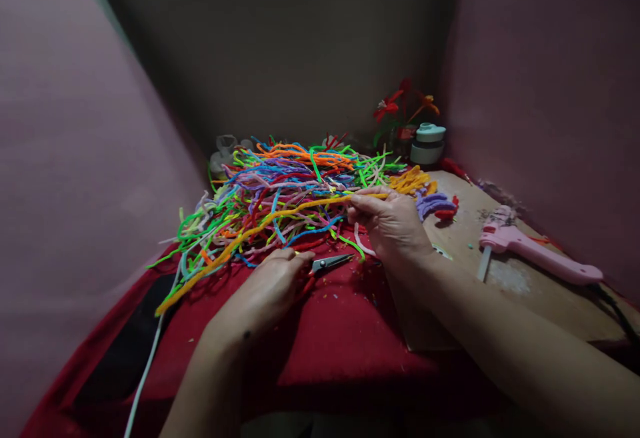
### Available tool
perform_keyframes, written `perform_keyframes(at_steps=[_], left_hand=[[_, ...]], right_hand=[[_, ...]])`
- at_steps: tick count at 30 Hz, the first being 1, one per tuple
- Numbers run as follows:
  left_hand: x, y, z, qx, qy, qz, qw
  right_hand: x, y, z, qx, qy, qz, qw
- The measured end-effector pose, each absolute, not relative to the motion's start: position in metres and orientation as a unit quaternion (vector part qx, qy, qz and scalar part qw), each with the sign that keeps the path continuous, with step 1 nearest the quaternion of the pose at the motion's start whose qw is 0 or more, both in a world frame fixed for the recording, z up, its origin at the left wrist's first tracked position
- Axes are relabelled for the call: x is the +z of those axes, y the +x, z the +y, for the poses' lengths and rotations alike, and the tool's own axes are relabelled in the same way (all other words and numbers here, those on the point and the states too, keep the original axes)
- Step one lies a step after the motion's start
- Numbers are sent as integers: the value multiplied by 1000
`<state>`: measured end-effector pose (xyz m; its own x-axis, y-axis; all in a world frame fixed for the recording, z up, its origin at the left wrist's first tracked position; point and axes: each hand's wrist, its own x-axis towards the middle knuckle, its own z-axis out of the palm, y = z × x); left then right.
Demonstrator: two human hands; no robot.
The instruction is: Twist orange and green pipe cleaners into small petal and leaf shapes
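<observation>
My right hand [397,221] pinches a long yellow-orange pipe cleaner [280,215], which slants down to the left across the front of a heap. My left hand [275,281] is closed low over the red cloth, its fingertips partly hidden. A tiny yellow bit shows at its fingers. Scissors [330,263] with grey blades and red handles are right beside this hand, blades pointing right. Whether the hand grips their handles, I cannot tell. Behind both hands spreads the tangled heap of many-coloured pipe cleaners [300,175].
A pink glue gun [540,248] rests on a brown board [450,311] at right. Yellow pieces [413,180] and purple pieces [433,205] lie nearby. Red flowers [390,108] and a pale-lidded container [429,143] stand behind. A white cable [145,375] crosses a dark flat object [123,351] at left.
</observation>
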<state>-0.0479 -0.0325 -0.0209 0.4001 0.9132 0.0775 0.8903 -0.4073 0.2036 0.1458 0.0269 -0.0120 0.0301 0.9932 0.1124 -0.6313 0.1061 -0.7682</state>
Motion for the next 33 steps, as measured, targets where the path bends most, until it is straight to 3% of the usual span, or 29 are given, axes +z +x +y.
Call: perform_keyframes(at_steps=[3,5,8,11,23,33], left_hand=[[-17,-32,-24,206,789,563,134],[-10,-19,-21,339,700,568,270],[2,-2,-16,520,553,459,461],[9,11,-10,630,462,396,483],[4,14,-1,632,445,390,501],[5,10,2,628,413,365,549]], right_hand=[[-13,145,26,632,-262,-334,648],[-13,144,25,646,-252,-340,635],[-16,143,25,651,-243,-351,627],[-18,141,26,641,-231,-359,638],[-17,143,26,726,-235,-332,554],[-19,142,24,742,-215,-330,542]])
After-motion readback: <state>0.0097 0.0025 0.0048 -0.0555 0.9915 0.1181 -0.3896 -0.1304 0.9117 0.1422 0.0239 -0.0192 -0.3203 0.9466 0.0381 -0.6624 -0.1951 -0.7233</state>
